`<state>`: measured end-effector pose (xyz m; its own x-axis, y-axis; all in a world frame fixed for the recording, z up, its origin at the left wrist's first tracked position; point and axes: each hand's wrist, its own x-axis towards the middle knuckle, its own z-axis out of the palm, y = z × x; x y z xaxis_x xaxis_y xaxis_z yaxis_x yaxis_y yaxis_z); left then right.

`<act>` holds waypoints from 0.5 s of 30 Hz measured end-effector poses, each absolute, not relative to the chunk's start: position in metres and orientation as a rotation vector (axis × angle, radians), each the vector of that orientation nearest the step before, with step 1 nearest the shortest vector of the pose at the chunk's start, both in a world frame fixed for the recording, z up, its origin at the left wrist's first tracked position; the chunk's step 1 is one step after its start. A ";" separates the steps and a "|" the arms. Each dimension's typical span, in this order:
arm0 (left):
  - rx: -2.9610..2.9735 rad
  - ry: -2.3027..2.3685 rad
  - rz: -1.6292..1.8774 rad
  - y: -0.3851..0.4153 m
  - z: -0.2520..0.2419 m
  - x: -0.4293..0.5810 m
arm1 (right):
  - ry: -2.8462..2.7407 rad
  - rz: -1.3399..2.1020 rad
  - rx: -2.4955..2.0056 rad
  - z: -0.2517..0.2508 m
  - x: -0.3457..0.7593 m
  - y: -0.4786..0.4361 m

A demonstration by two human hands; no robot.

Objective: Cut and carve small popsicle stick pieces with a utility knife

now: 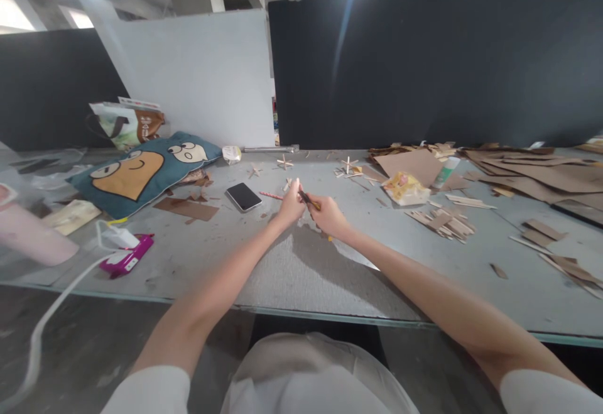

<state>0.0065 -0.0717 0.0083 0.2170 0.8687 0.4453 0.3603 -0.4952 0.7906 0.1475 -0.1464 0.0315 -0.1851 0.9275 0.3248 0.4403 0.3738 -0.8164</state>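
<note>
My left hand (293, 205) is held over the middle of the table with its fingers pinched together. What sits in that pinch is too small to make out. Close beside it, my right hand (328, 214) is closed round a slim dark tool with yellow on it (309, 201), whose tip points toward the left fingers. The tool's exact kind is unclear. A red-and-white striped stick (270, 195) lies just left of my left hand. Behind the hands are small star shapes of crossed wooden sticks, one (284, 162) at centre and another (348, 164) to the right.
A phone (243, 197), a blue cushion (141, 172) and a magenta power strip (127, 256) with a white cable lie left. Rightward are a yellow plastic packet (406, 188), a glue tube (446, 172), a stick pile (443, 222) and cardboard sheets (522, 172). A pink cylinder (35, 228) stands far left.
</note>
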 end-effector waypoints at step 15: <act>2.131 1.168 1.119 -0.075 0.015 -0.001 | -1.802 0.725 -1.222 0.031 0.152 -0.146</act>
<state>-0.0010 -0.0752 0.0146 0.3081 0.8464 0.4344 0.4699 -0.5324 0.7041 0.1518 -0.1458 0.0309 -0.1907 0.9318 0.3090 0.4582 0.3628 -0.8115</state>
